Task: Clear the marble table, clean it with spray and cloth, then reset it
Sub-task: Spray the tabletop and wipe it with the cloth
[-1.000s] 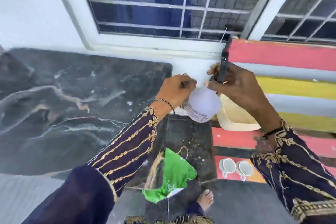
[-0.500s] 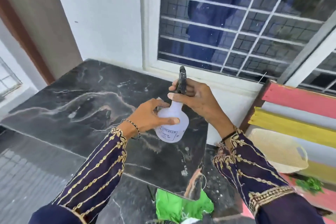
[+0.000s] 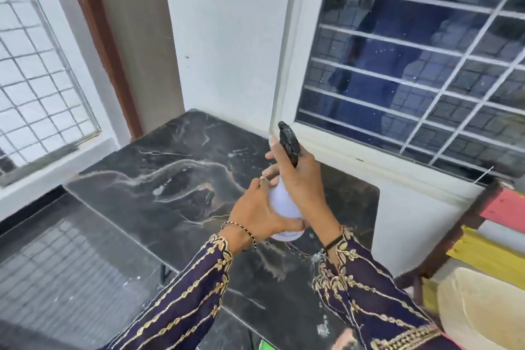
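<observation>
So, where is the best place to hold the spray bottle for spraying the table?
Probably at the narrow neck, under the black spray head, coming from behind as the right hand does. The spray bottle stands upright; its round, wide body suits the left hand supporting it.

black veined marble table (image 3: pixel 176 179), white spray bottle (image 3: pixel 282 207), black nozzle (image 3: pixel 288 143)

you have a black marble table (image 3: pixel 170 179) in front of you, set into the corner against the white wall, its far edge running under the window. pale and tan veins curl across the slab, and small whitish specks and smears sit on it (thickest near the middle and by the near right edge). to your right stands a bench (image 3: pixel 488 253) of pink and yellow slats, with a cream basket (image 3: pixel 483 310) resting on it.
</observation>
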The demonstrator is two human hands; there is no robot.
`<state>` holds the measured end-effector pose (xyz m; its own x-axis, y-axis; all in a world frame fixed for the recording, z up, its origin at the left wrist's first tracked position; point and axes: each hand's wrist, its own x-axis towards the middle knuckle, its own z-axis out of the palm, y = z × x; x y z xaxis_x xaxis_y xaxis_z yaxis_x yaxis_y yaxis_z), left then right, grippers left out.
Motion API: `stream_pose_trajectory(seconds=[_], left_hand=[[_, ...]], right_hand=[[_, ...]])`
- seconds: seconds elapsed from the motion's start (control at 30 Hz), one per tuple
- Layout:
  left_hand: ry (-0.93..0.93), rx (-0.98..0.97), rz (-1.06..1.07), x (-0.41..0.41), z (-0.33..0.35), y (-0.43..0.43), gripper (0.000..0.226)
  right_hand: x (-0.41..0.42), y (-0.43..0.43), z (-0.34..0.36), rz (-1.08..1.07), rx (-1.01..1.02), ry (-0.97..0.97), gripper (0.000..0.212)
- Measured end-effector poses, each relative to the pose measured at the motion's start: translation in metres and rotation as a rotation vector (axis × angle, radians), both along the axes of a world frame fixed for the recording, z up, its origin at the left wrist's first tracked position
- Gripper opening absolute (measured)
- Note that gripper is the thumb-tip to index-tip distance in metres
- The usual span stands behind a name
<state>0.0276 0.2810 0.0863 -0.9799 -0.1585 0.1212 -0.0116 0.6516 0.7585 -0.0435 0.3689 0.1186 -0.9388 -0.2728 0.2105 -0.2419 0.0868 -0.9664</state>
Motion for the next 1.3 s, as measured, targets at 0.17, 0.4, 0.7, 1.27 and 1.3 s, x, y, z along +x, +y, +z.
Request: stream_pose_trajectory(seconds=[0.17,0.4,0.7,1.27,1.3], left_hand=[[-0.033,0.15,0.087,-0.026,-0.015,-0.043,0.097],[-0.056,0.295,0.129,-0.068,-0.039,-0.171,0.109],[-0.012,0.186,0.25,-0.082,-0.058,-0.35,0.077],[0.076,0.09,0.539,-0.019,-0.052,-0.438,0.054],[0.08,0.092,0.566,-0.012,-0.053,-0.435,0.053]], right_hand=[[-0.04,-0.055,-0.013,-0.055,0.043,-0.032,0.061],[-0.116,-0.153,-0.066,-0.077,0.217,-0.173,0.072],[-0.215,-0.288,-0.126,-0.171,0.469,-0.193,0.099],[-0.18,-0.305,-0.144,-0.19,0.555,-0.222,0.109],[-0.175,-0.304,-0.144,-0.185,0.608,-0.205,0.107]])
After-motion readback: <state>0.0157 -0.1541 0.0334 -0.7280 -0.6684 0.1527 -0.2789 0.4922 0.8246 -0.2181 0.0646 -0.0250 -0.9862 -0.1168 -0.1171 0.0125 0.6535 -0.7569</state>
